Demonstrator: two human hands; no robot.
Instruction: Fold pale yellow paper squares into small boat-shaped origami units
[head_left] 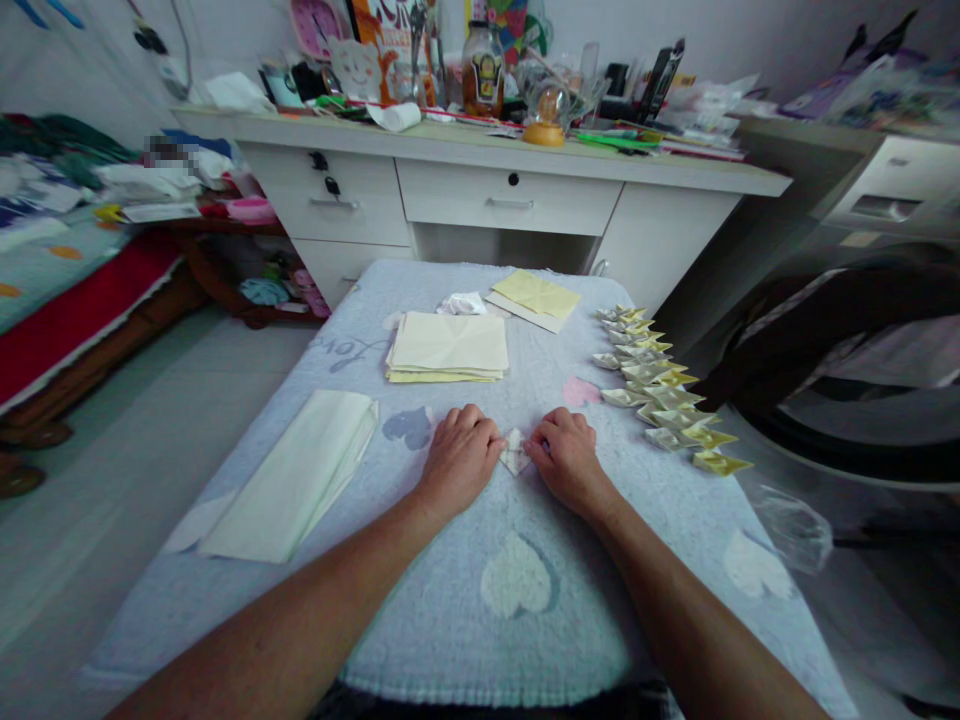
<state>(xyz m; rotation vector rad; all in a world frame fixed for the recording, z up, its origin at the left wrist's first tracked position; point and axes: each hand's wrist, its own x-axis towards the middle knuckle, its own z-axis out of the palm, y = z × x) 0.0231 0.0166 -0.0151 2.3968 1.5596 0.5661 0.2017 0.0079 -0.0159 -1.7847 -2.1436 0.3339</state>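
A small folded piece of white paper [515, 455] lies on the cloth-covered table between my two hands. My left hand [463, 455] pinches its left edge with thumb and fingertips. On the opposite side, my right hand [568, 452] grips the right edge, fingers curled. Just beyond them sits a stack of cream and yellow paper sheets [448, 342]. To the right, several folded paper boats [671, 405], white and yellow, stand in a slanting row. A thick folded bundle of pale paper [296, 485] rests left of my left forearm.
The table has a blue cloth [420, 620] with heart prints. Near its far edge are yellow and white sheets [536, 295] and a crumpled white paper [461, 303]. Behind stands a cluttered white desk [510, 190]; a washing machine [885, 240] is at right, a bed [75, 300] at left.
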